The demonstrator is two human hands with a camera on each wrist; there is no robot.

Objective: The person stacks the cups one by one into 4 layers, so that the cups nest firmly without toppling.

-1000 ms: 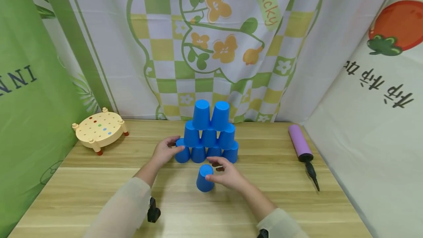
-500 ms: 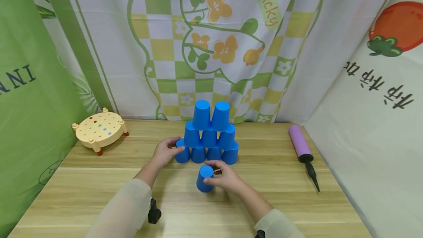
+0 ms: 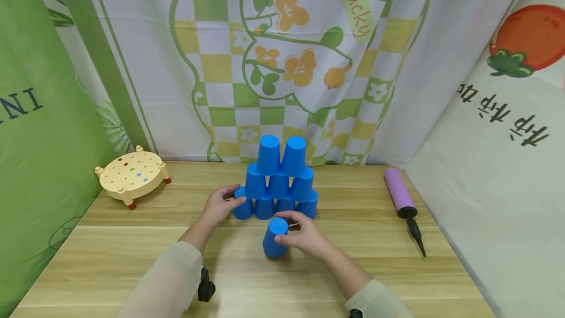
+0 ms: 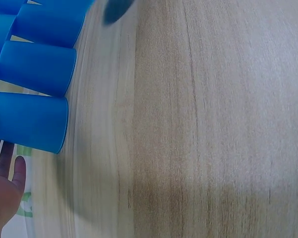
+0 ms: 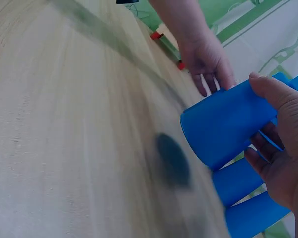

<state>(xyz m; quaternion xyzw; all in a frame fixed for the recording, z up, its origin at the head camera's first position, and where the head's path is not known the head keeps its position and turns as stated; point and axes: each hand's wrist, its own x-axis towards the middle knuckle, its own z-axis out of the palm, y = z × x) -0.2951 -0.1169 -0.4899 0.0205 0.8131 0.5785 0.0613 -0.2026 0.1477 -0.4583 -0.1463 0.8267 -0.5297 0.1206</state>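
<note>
Several blue cups stand upside down in a three-tier pyramid, with two cups on top. My left hand rests at the leftmost bottom cup, its thumb across the front and its loosely extended fingers at the side and partly behind. In front of the pyramid, my right hand holds a separate upside-down blue cup between thumb and fingers. This cup tilts slightly. In the right wrist view, a dark shadow lies on the table apart from the held cup's rim.
On the wooden table, a round cream pegboard stand with short legs stands at the back left. A purple hand pump with a black nozzle lies at the right. Patterned curtains hang close behind the pyramid.
The fingers of my right hand have closed in on the separate cup, which now leans and has shifted slightly. My left hand and the pyramid have stayed in place.
</note>
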